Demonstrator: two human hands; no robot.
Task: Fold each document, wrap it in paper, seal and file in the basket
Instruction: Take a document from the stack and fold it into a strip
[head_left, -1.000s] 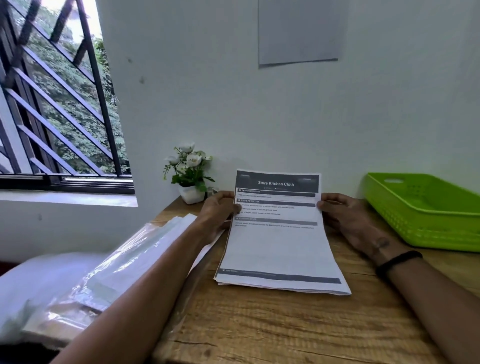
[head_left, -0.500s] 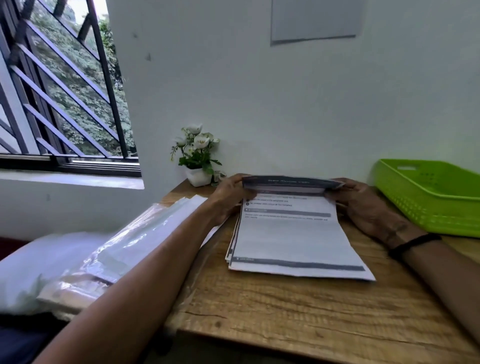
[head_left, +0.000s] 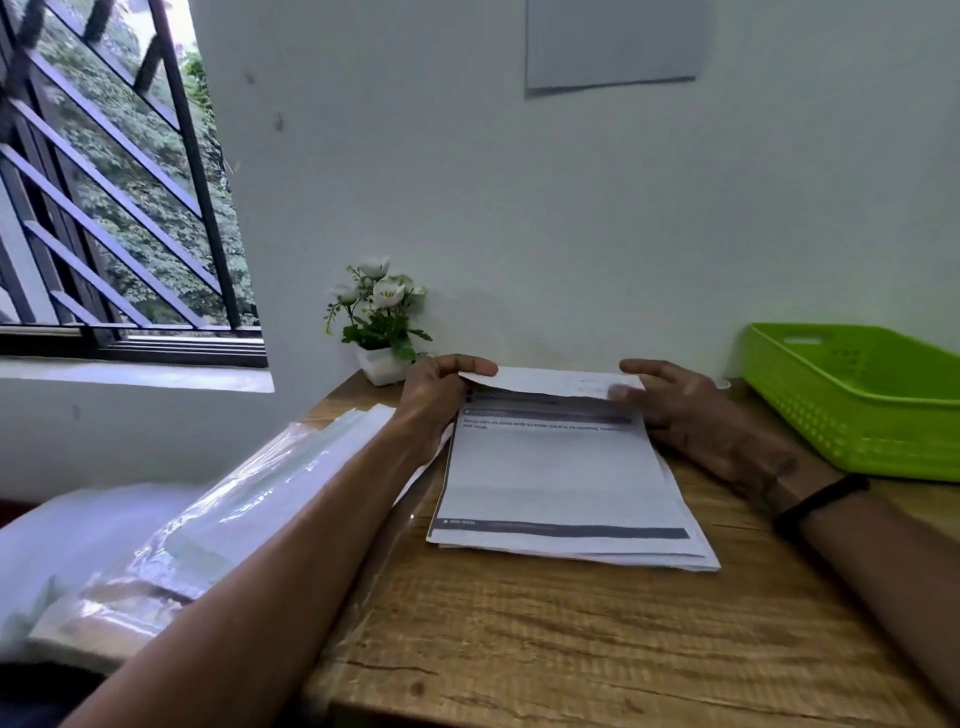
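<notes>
A stack of printed documents (head_left: 561, 483) lies in the middle of the wooden table (head_left: 545, 639). The top sheet's far edge (head_left: 550, 382) is lifted and curled toward me, showing its blank back. My left hand (head_left: 441, 400) pinches that edge at its left corner. My right hand (head_left: 680, 410) holds the right corner, fingers blurred. A pile of clear wrapping sleeves (head_left: 208, 519) lies at the table's left side, under my left forearm. The green basket (head_left: 852, 400) stands at the right, against the wall.
A small white pot of white flowers (head_left: 382, 322) sits in the far left corner of the table by the wall. A barred window (head_left: 104, 208) is at the left. A grey sheet (head_left: 615, 44) hangs on the wall above.
Both hands have lifted the top sheet's far edge off the stack and bent it over toward me; its dark header is now turned under and the blank back shows.
</notes>
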